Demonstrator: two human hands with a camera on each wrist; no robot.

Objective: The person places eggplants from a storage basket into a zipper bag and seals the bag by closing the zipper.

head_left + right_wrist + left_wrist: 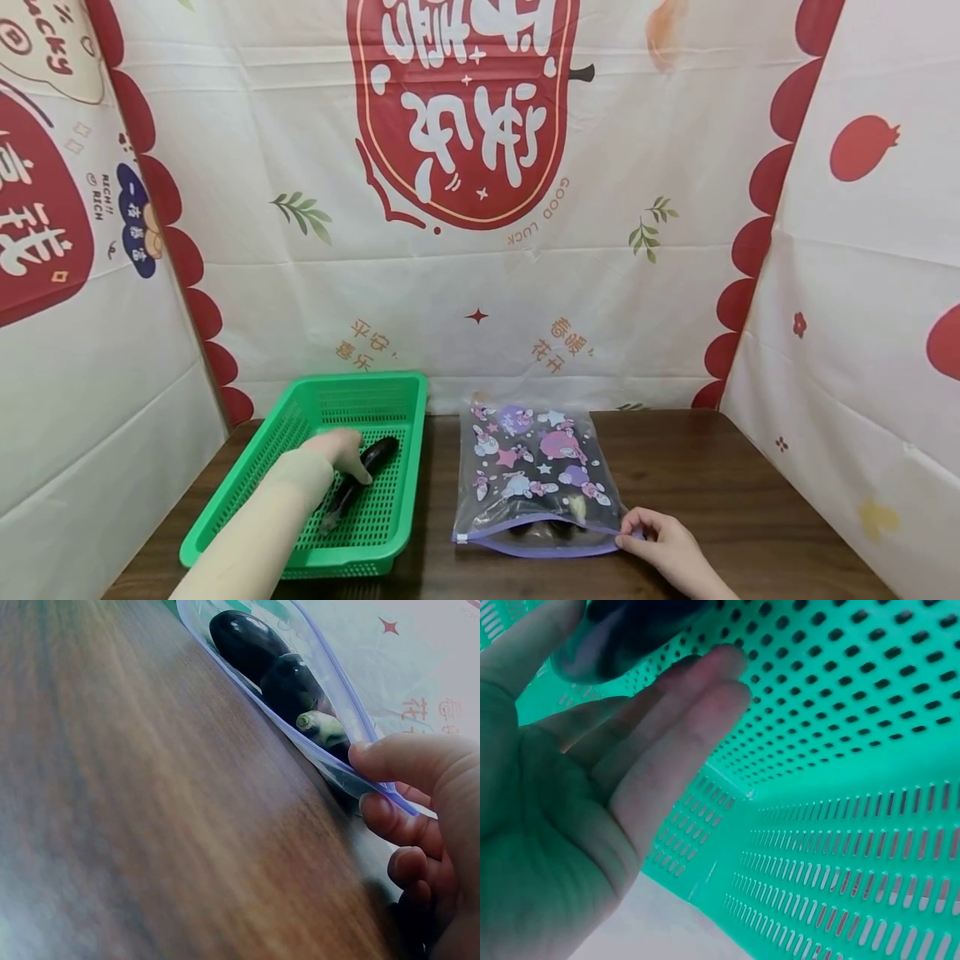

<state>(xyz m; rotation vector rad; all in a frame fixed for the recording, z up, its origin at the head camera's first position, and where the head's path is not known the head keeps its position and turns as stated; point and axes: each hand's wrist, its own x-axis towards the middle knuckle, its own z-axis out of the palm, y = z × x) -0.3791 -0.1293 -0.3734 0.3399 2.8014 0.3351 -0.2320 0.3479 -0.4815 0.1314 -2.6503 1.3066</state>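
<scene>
In the head view a dark eggplant [382, 452] lies slantwise in the green plastic basket [414, 475]. My left hand [341, 451] reaches over its middle. The left wrist view shows that hand's fingers [679, 742] fairly straight, with a gap to the dark eggplant [622, 645] above them; the thumb is beside it. On the table a clear printed zipper bag [525, 475] lies with its purple-edged mouth towards me. My right hand [666, 546] pinches the right corner of that mouth between thumb and forefinger. Dark eggplants [251, 641], one with a pale green stem, show inside the bag.
The brown wooden table [675, 467] carries the basket at left and the bag right of it. A printed white cloth [465, 292] hangs as walls behind and on both sides. A white slider [462, 538] sits at the left end of the bag's mouth.
</scene>
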